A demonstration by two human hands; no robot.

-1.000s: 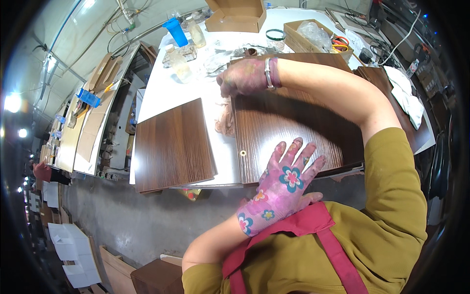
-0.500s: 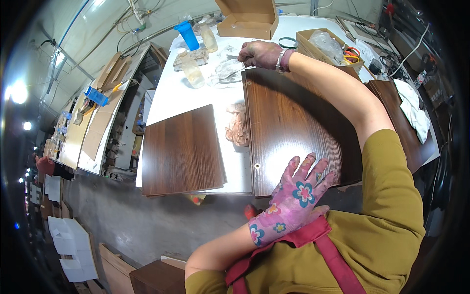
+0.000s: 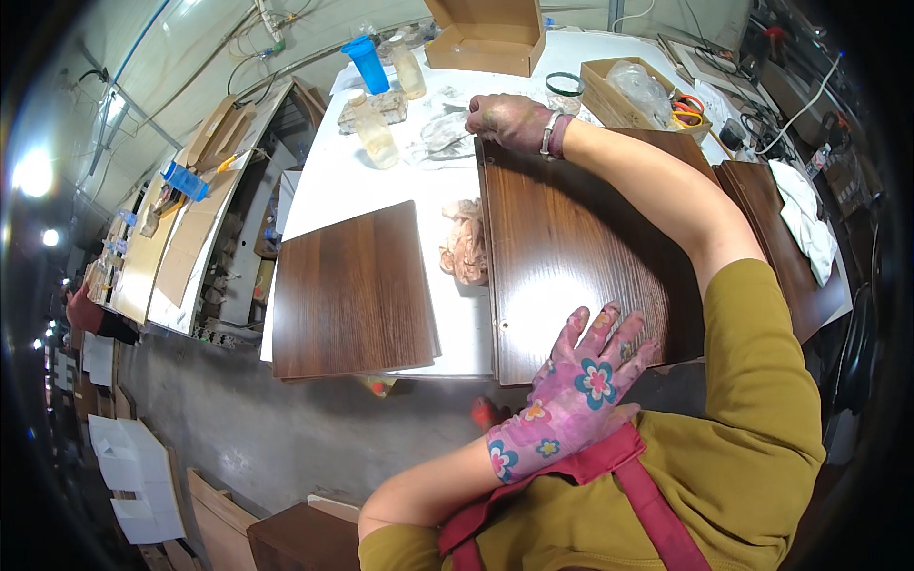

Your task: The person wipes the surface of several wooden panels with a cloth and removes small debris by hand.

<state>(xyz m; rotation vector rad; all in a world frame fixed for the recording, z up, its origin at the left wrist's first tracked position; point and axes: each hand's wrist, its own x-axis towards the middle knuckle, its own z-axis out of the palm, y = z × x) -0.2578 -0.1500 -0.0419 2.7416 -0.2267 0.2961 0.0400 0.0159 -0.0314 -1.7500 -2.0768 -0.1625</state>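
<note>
The left hand (image 3: 583, 381) lies spread flat on the near edge of the wood panel (image 3: 581, 247) — the right hand (image 3: 509, 119), fingers curled loosely, touches its far corner on the tabletop (image 3: 333, 190).

Light: bright, even daylight over the white table (image 3: 333, 190); two hot lamps flared at the left rim.
Glare: pale sheen ran across the big dark panel (image 3: 571, 247), strongest near its lower middle.
Shadows: soft and short; floor under the table edge sat dim.
Distortion: heavy fisheye, table edges bowed, black vignette ringed the frame.
Focus: centre sharp; left glove (image 3: 581, 390) crisp, rim clutter smeared and small.
</note>
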